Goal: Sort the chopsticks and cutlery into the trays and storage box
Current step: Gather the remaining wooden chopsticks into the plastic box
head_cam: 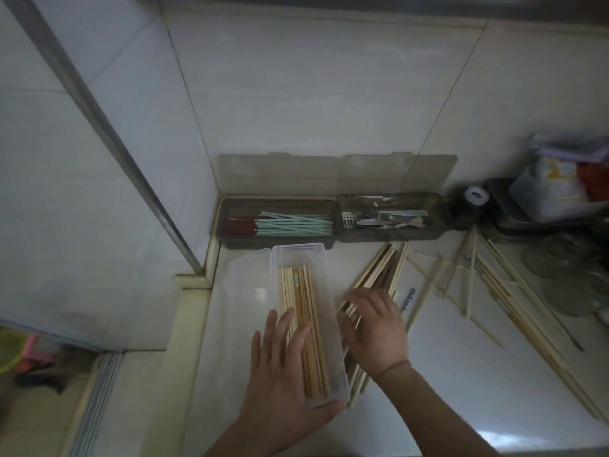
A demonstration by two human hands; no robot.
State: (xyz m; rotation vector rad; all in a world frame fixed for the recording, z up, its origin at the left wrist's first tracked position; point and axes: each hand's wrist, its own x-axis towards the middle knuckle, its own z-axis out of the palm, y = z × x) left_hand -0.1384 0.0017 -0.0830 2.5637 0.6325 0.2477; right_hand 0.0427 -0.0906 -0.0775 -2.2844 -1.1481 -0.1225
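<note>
A clear plastic storage box (pixel 298 250) stands lengthwise on the counter and holds several wooden chopsticks (pixel 304 291). My left hand (pixel 283 367) lies flat over the box's near end, fingers straight on the chopsticks. My right hand (pixel 372 328) rests on a bundle of wooden chopsticks (pixel 382 268) just right of the box; its fingers are blurred. More wooden chopsticks (pixel 494 291) lie scattered to the right. By the wall, a dark tray (pixel 230 206) holds green and red chopsticks (pixel 290 222), and a second dark tray (pixel 440 206) holds metal cutlery (pixel 389 219).
Both trays have open lids leaning on the tiled wall (pixel 296 94). A dark rack with a plastic container (pixel 543 192) and round mesh lids (pixel 566 285) crowd the right edge. A metal frame (pixel 108 136) runs down the left.
</note>
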